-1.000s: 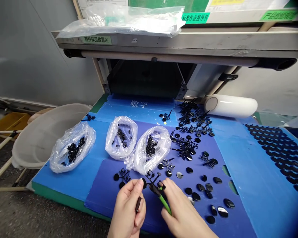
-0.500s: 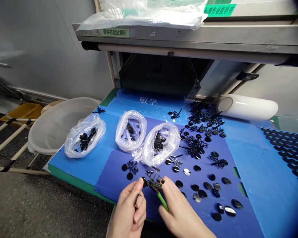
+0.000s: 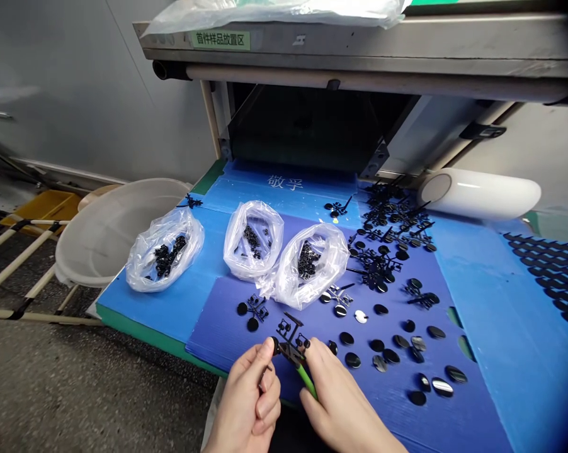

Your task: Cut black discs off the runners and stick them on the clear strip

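Observation:
My left hand point(image 3: 250, 396) is closed, pinching a black round piece point(image 3: 275, 345) between thumb and forefinger; a thin black stick point(image 3: 264, 375) pokes out between its fingers. My right hand point(image 3: 338, 399) grips green-handled cutting pliers point(image 3: 306, 381). Their jaws are right beside the round piece, at a branched black plastic sprue point(image 3: 291, 327) with small parts on it. Whether the jaws touch the plastic I cannot tell. Just beyond, another sprue point(image 3: 256, 307) with discs lies on the blue sheet. Loose glossy black discs point(image 3: 352, 360) are scattered to the right of my right hand.
Clear plastic bags holding small black parts stand on the table: left bag point(image 3: 137, 270), middle bag point(image 3: 231, 251), right bag point(image 3: 288, 286). A sprue pile point(image 3: 383, 214) lies back right, near a white roll point(image 3: 487, 192). A whitish tub point(image 3: 85, 245) sits left; a metal shelf point(image 3: 312, 53) overhangs.
The view has tipped slightly downward, so the table and bags sit higher in it. The sprue at the pliers has turned a little; both hands keep their grips.

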